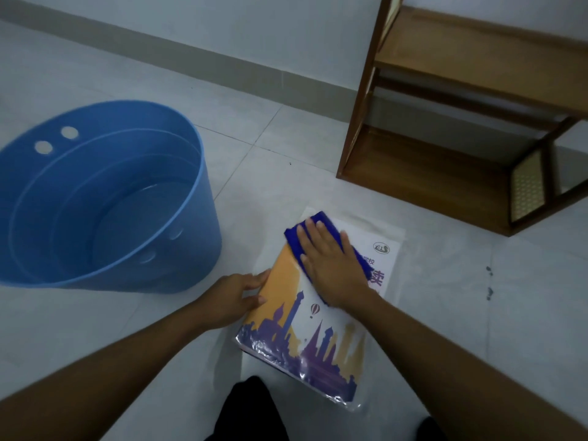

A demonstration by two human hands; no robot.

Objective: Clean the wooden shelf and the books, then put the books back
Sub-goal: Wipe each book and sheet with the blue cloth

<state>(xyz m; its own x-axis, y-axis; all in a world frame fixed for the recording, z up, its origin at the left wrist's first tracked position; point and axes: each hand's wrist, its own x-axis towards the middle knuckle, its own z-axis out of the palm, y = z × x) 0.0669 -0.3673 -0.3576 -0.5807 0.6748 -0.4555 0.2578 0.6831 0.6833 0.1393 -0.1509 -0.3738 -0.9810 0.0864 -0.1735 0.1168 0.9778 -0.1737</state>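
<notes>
Head view: the book [302, 329] lies flat on the pale tiled floor [445, 313], just in front of the person and well apart from the wooden shelf [429, 173]. Its glossy cover shows a purple city skyline against orange and white, a small striped balloon, and a round logo with printed characters near the far corner. Light glints off the near edge. Paler and darker edges stick out beneath it, so it may rest on others; the count under it cannot be told.

A dark blue cloth [294, 240] lies on the far part of the cover. The right hand [331, 265] lies palm down on it, fingers straight and slightly spread, pressing the cloth against the book. The left hand [232, 297] is at the book's left edge, fingers and thumb curled round that edge. Both forearms are bare and reach forward from the bottom corners.

One blue bucket [203, 224] stands to the left, near the book but not touching it, with two round holes in its far wall and what looks like a little water at the bottom. The one shelf stands against the white wall [286, 33] to the right, with two bare boards in view and a woven panel at its side. Something dark, perhaps the person's clothing [248, 409], shows at the bottom.
</notes>
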